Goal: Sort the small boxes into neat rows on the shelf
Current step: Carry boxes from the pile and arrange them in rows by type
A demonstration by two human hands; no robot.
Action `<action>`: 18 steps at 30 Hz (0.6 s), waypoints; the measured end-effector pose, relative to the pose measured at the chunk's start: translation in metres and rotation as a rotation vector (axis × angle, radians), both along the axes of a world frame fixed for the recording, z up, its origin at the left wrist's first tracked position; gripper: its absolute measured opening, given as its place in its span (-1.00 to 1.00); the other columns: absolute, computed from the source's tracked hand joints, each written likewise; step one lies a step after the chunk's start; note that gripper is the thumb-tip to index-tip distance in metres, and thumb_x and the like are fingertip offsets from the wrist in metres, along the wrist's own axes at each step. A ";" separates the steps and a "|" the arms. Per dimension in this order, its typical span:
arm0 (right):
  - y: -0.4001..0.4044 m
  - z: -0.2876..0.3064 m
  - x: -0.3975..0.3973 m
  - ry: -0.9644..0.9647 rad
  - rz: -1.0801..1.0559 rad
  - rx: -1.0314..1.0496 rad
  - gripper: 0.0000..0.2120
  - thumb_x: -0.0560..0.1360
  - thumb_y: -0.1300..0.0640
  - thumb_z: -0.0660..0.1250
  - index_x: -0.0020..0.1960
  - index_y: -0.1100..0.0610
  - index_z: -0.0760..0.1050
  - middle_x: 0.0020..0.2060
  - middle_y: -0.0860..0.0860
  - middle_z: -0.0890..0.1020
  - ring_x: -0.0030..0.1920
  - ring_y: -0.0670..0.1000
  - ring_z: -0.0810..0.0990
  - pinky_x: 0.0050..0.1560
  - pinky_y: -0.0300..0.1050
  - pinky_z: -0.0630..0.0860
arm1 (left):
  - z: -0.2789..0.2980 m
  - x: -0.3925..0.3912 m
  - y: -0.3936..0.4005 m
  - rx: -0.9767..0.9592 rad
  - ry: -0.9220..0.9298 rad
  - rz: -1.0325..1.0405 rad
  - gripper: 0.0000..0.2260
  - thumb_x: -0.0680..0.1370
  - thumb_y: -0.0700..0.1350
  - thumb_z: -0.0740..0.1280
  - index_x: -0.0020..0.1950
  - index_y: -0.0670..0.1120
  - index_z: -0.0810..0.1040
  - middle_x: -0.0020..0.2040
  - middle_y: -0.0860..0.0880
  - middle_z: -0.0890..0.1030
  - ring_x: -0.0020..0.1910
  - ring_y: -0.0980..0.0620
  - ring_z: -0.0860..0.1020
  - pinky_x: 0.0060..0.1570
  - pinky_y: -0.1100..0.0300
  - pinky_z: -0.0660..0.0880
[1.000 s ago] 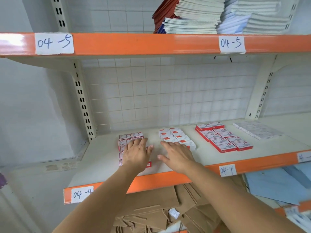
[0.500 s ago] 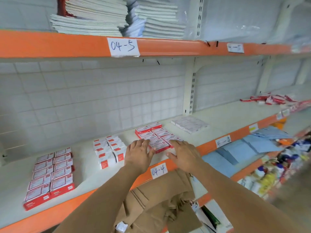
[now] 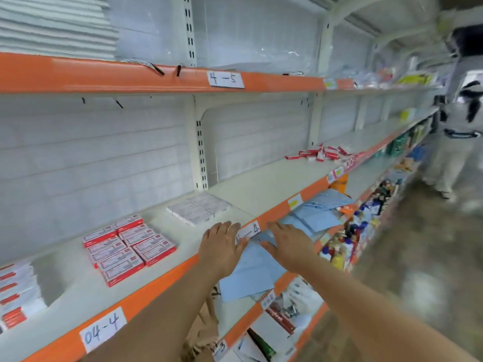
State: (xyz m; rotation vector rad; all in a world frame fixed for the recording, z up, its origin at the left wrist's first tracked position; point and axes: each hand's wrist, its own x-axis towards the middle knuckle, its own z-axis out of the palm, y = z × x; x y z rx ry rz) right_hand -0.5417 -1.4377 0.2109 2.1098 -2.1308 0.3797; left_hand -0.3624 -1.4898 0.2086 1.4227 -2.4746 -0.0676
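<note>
Over the orange shelf edge (image 3: 167,273) both hands, left (image 3: 222,248) and right (image 3: 288,246), spread flat; grip empty.

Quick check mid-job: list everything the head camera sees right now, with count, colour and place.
Red-and-white boxes: one neat block, shelf 04-4, left of centre.
White boxes: one block, far left edge.
Pale boxes: one flat block, by the upright.
Loose red boxes: untidy pile, further right on the shelf.
Blue envelopes: several, shelf below.
Shelf edge: orange, paper labels.
White stacks: top shelf, left.
Person: one, far right, blurred.
Left hand: open, at the shelf edge.
Right hand: open, over the envelopes.
</note>
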 end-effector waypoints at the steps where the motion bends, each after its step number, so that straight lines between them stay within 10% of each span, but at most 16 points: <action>1: 0.000 -0.001 -0.013 0.006 -0.017 0.006 -0.46 0.61 -0.18 0.03 0.47 0.10 0.18 0.40 0.00 0.36 0.33 0.06 0.37 0.19 -0.07 0.35 | -0.001 -0.015 -0.004 0.002 0.009 -0.027 -0.52 0.63 0.18 -0.03 0.52 0.04 0.13 0.52 0.01 0.17 0.49 -0.01 0.10 0.46 0.08 0.02; 18: -0.091 0.015 -0.196 0.020 -0.309 0.081 -0.44 0.62 -0.18 0.01 0.53 0.05 0.08 0.47 0.01 0.29 0.38 0.09 0.36 0.24 0.00 0.38 | 0.005 -0.222 -0.152 -0.056 0.017 -0.277 -0.52 0.63 0.20 -0.04 0.52 0.07 0.14 0.52 0.03 0.17 0.48 0.02 0.11 0.43 0.12 0.02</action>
